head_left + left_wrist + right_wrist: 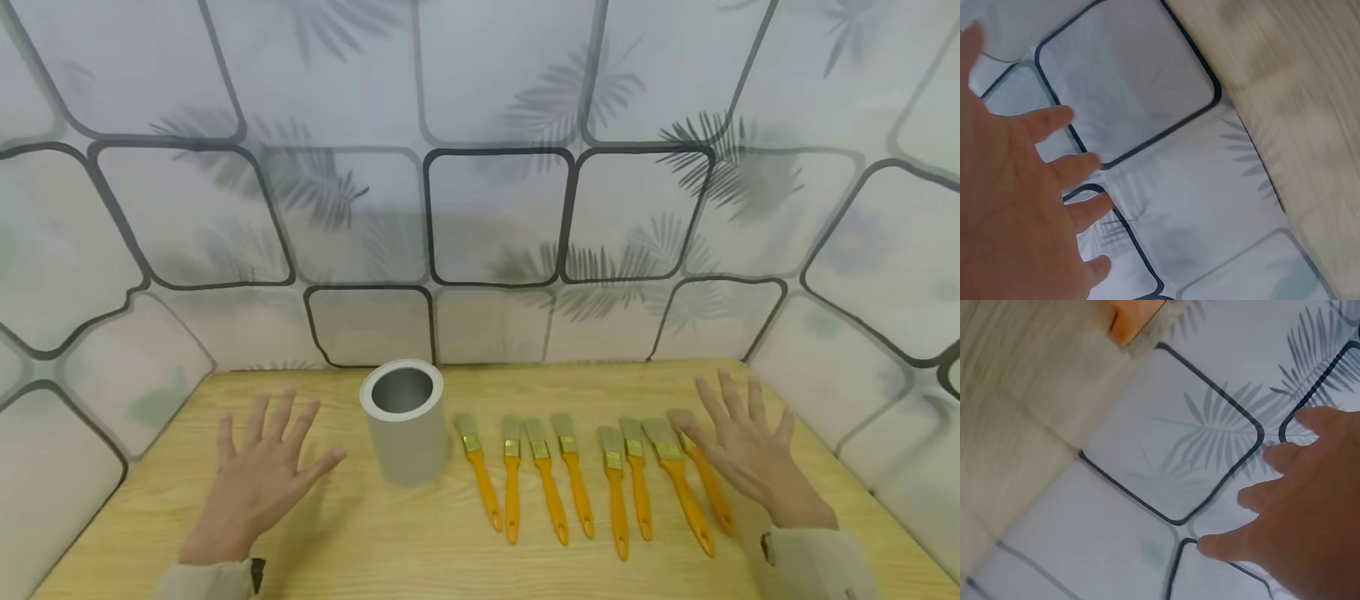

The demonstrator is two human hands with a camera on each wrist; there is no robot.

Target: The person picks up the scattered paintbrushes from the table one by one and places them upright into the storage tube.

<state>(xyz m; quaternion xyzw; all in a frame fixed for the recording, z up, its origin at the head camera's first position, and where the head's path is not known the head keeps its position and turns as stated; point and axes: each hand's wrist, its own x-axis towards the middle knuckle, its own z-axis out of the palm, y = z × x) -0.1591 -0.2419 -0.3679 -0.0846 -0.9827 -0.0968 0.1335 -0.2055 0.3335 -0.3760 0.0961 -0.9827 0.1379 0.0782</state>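
We spread our left grip and right grip wide, both empty; between them a pale can stands nearer the left, beside eight orange-handled paintbrushes.

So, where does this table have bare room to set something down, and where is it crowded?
A broad bare patch of table lies on the near side of the can, between the left hand and the leftmost brush. A narrow strip borders the back wall behind the bristles. The right side, with eight brushes and the right hand, is crowded.
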